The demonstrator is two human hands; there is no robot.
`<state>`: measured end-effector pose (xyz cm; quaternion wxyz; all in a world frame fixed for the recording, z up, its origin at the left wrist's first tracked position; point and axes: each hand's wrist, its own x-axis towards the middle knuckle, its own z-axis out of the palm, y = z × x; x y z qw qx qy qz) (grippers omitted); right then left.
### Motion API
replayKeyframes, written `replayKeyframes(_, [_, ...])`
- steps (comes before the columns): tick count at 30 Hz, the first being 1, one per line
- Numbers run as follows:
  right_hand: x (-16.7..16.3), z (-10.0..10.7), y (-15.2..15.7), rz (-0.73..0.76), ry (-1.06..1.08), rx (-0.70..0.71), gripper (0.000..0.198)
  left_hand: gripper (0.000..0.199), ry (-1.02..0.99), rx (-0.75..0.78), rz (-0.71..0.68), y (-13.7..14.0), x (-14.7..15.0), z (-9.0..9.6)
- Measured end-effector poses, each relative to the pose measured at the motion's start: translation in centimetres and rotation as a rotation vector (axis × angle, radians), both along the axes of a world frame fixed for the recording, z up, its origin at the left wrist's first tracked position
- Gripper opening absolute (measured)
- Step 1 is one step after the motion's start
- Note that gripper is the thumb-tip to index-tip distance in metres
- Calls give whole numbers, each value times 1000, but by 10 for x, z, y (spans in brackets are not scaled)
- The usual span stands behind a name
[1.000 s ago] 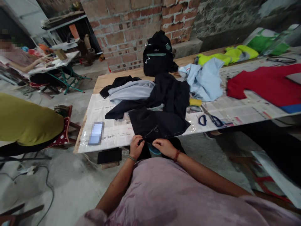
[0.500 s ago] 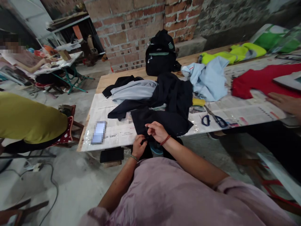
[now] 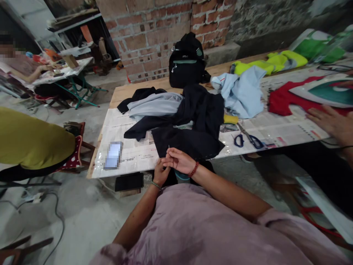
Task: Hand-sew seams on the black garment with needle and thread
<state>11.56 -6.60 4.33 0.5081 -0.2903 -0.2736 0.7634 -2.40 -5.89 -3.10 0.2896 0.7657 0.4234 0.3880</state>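
A dark piece of cloth lies at the table's front edge, right before me. My left hand is closed at its near left corner, fingers pinched on the fabric; the exact grip is partly covered. Just right of it, fingertips almost touching it, my right hand pinches a thin needle that points up. Any thread is too fine to make out. Behind lie a dark garment and a pale grey garment, bunched together. Blue-handled scissors rest to the right, beside a yellow spool-like item.
A phone lies on the newspaper-covered table. A black backpack and light blue cloth stand farther back. At right, a co-worker's hand rests near an iron on red cloth.
My right hand has shifted slightly left and turned, closer to my left hand, and the needle now shows upright. At right, the co-worker's iron has slid into fuller view on the red cloth.
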Motion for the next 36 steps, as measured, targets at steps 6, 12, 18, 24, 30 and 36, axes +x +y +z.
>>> replayKeyframes(6, [20,0,-5,-97,-774,645,12,10,7,-9,-4,2,-1,1])
replayKeyframes(12, [86,-3,11,-4,-1256,1218,21,3,-11,-6,38,2,1,3])
replayKeyframes(18, [149,4,28,-172,-1612,1252,24,4,-20,-9,41,2,0,2])
replayKeyframes(24, [195,12,37,-472,-1759,1110,20,4,-8,-10,37,2,0,2])
replayKeyframes(30, [225,24,38,-660,-1780,1015,18,4,-8,-18,46,2,0,2])
replayKeyframes(36, [226,26,38,-756,-1726,887,20,6,-13,-63,46,2,-1,6])
